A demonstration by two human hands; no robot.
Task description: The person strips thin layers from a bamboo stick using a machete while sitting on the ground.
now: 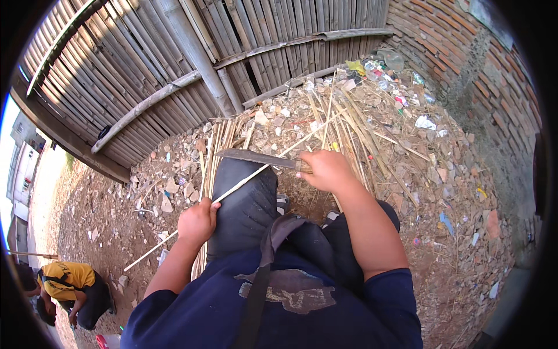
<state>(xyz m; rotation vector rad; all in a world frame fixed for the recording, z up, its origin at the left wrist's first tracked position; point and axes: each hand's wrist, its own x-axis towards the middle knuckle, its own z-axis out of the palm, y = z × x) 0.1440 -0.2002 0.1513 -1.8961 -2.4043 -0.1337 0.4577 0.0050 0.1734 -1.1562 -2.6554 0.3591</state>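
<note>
Gripping: left hand (pixel 197 222) one bamboo strip (pixel 244 181) | right hand (pixel 326 170) one knife (pixel 256 157)

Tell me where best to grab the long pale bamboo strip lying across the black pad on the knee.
Probably the long pale bamboo strip is best gripped at its lower-left stretch, coming from the left, where the left hand already clasps it. Up right, the dark broad knife in the right hand meets it.

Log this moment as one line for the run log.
left hand: grips bamboo strip | right hand: holds knife on strip | black pad over knee
</note>
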